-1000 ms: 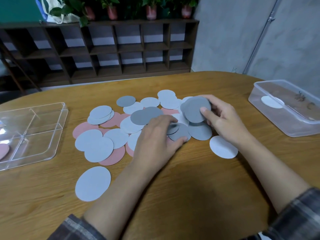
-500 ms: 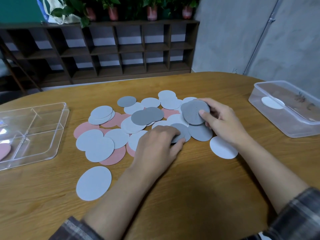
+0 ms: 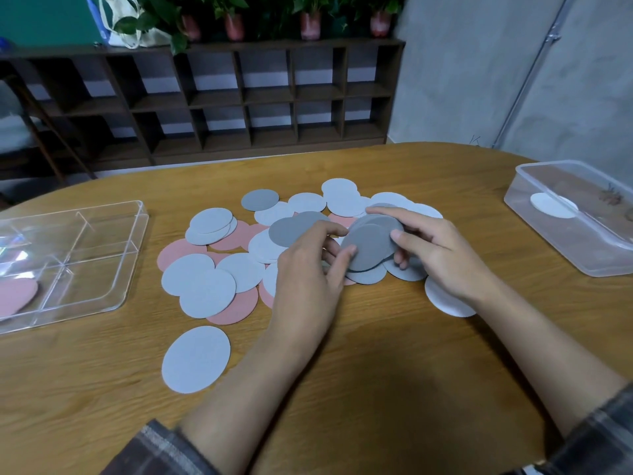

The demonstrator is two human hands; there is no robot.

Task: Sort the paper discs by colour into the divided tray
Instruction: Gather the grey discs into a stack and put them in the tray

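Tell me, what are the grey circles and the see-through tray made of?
The grey discs look like thin paper or card: flat, matte, no shine, with thin edges stacked close together. The divided tray looks like clear hard plastic: you can see the table through it, and its walls glint in the light.

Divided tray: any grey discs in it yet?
No, the visible part of the divided tray shows only a pink disc, in its near-left compartment.
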